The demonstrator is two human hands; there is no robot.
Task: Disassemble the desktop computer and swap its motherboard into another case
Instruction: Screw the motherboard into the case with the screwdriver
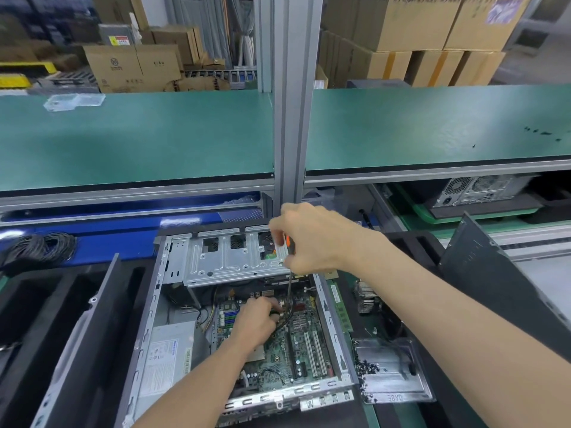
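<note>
A person's right hand (309,239) is gripping one orange-handled screwdriver (289,267) upright over the motherboard (304,344), which is lying inside one open desktop case (332,316), while the left hand (258,319) is pinching a black cable (285,319) beside the tip.

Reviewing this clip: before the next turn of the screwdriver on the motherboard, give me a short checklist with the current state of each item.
1. Screwdriver gripped: ok, the right hand is curled round its handle.
2. Tip seated in a screw: cannot tell, the tip is hidden among the cable and the fingers.
3. Black cable kept off the tip: ok, the left hand pinches it beside the shaft.
4. Drive cage out of the way: ok, it sits behind the working spot on the motherboard.
5. Place for loose screws: ok, the tray to the right of the case holds screws.
</note>
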